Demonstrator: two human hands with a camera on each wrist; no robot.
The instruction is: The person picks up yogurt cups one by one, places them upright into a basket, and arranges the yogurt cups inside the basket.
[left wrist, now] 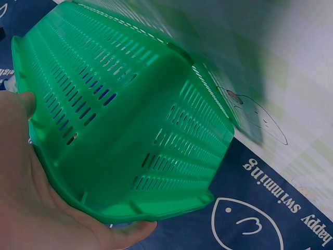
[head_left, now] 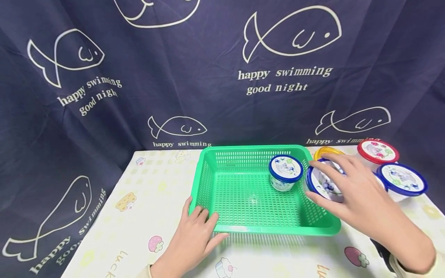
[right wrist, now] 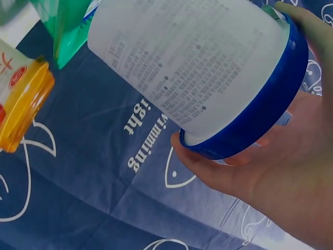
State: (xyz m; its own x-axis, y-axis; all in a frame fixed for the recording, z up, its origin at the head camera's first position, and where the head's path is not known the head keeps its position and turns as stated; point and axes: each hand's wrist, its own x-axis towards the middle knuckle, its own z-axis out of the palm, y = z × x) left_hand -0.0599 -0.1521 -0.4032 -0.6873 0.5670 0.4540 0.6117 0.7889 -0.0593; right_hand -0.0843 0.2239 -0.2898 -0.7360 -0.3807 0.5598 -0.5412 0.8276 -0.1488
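Observation:
My left hand (head_left: pixel 194 236) grips the front left corner of a green plastic basket (head_left: pixel 267 230), fingers over the rim and thumb outside. Inside that basket, toward its right side, stands a tub with a blue lid (head_left: pixel 286 168). My right hand (head_left: pixel 365 195) holds another blue-lidded tub (head_left: pixel 326 186) from above, by the lid, at the basket's right rim. In the right wrist view, thumb and fingers span the blue lid, and the white tub's printed side (right wrist: pixel 192 62) shows. Under the left hand, the left wrist view shows the slotted basket wall (left wrist: pixel 130 125).
Right of the basket stand a red-lidded tub (head_left: pixel 378 151), a blue-lidded tub (head_left: pixel 403 179) and a yellow-lidded tub (head_left: pixel 326 150), partly hidden by my right hand. A patterned cloth (head_left: pixel 139 231) covers the table. A dark blue fish-print curtain (head_left: pixel 222 96) hangs behind.

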